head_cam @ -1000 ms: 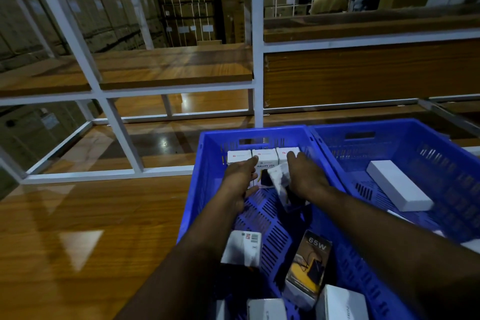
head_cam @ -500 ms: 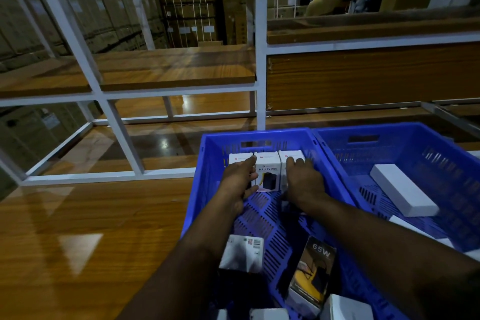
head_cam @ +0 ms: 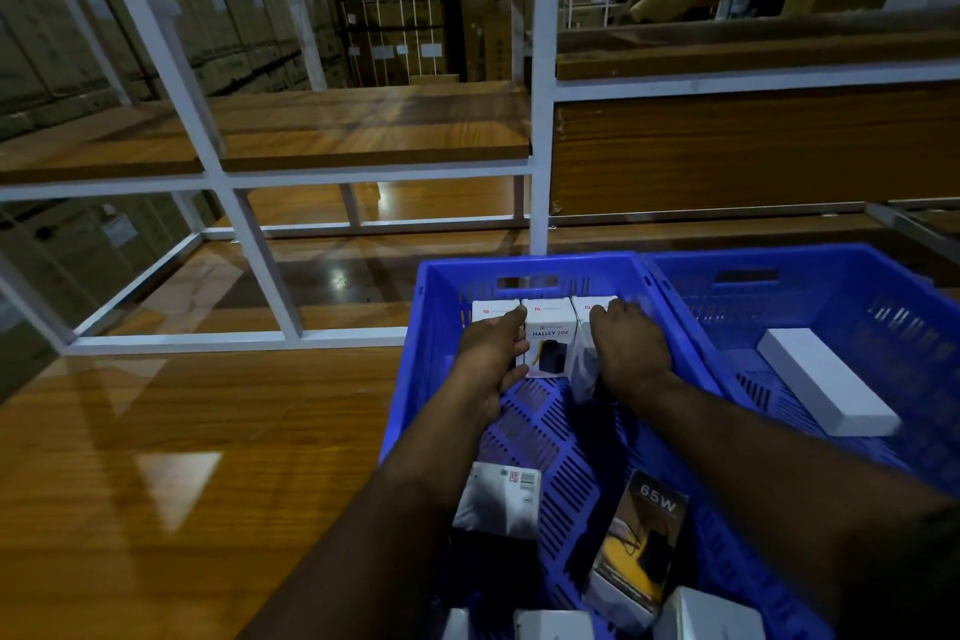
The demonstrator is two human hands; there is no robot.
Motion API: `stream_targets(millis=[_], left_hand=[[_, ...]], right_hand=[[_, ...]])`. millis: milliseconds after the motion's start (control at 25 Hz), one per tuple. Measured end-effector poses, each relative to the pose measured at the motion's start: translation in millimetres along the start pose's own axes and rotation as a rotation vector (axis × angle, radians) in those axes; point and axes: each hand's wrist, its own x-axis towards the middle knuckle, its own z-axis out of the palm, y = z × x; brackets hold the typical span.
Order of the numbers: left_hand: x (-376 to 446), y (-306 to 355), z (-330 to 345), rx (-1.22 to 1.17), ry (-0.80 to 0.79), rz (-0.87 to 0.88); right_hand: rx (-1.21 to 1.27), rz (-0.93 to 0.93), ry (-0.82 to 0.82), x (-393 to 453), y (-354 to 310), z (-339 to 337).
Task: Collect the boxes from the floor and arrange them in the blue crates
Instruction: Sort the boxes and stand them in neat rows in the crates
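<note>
While both bare arms reach into the near blue slotted plastic crate [head_cam: 441,327], the scene reads from the glossy wooden floor [head_cam: 156,457] on the left, bare of boxes where it shows, to the white metal shelf frame [head_cam: 249,244] standing beyond it. At the crate's far wall three white upright cartons stand side by side in a row, seemingly so the row packs tight. The left hand [head_cam: 493,353] lies against the leftmost white carton [head_cam: 491,312], fingers loosely bent and pressing its face and its seam with the middle carton rather than closed round anything. The middle white carton printed "HALLEY 20K" [head_cam: 550,340] shows between the two hands. The right hand [head_cam: 631,353] sits on the rightmost white carton [head_cam: 597,309], fingers curled over its top; whether it truly grips or only steadies I cannot tell. Both hands look to be squaring the row against the wall. Nearer in the same crate lie a white barcoded box [head_cam: 501,499] and a dark box marked "65W" [head_cam: 641,546], loose and unsorted, with more white boxes at the bottom edge. Further right, the second blue crate [head_cam: 779,265] holds a long flat white box [head_cam: 823,379] lying askew.
</note>
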Motion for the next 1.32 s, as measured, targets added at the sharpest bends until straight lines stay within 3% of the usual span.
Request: stream_targets(millis=[440, 520, 640, 760, 1000, 1080, 1320], left_hand=[[-1, -3, 3, 0.116, -0.019, 0.031], [1, -4, 2, 0.116, -0.03, 0.034], [2, -4, 1, 0.1, -0.046, 0.042], [3, -6, 1, 0.104, -0.056, 0.046], [5, -7, 2, 0.138, -0.071, 0.023], [5, -7, 2, 0.146, -0.074, 0.02], [-4, -6, 1, 0.335, -0.098, 0.017]], right_hand=[[0.214, -0.005, -0.14, -37, -2, -36], [0.152, -0.135, -0.386, -56, 0, -42], [0.064, -0.355, -0.935, -83, -4, -29], [-0.073, -0.394, -1.092, -94, -10, -13], [-0.144, -0.456, -1.058, -99, -27, -3], [-0.108, -0.411, -0.979, -95, -19, -11], [0.515, -0.186, -0.545, -83, 18, -41]])
